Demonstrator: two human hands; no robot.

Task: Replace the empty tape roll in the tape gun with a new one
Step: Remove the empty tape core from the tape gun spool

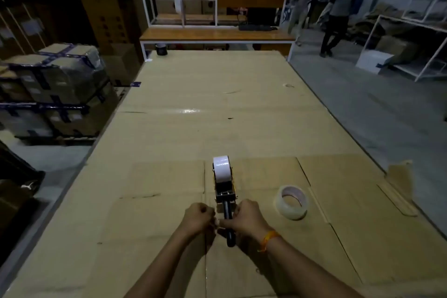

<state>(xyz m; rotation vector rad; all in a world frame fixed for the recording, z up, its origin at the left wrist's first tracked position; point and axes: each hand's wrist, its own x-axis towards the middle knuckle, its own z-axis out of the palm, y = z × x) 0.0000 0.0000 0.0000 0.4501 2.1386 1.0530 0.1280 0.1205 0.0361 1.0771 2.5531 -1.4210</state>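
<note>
The black and yellow tape gun (225, 195) lies on the cardboard-covered table (205, 128) with a full white tape roll (221, 169) mounted at its far end. Its black handle (228, 225) points toward me. My right hand (244, 216) is closed on the handle from the right. My left hand (199, 219) is fisted just left of the handle, fingertips touching the right hand; whether it pinches anything is hidden. A nearly used-up clear tape roll (292, 201) lies flat on the table to the right of the gun.
A dark tape roll (161, 49) stands at the table's far left corner. Wrapped stacked boxes (53, 89) sit left of the table. A wooden bench with white shelving (215, 34) is beyond. A person (338, 7) stands far right on the grey floor.
</note>
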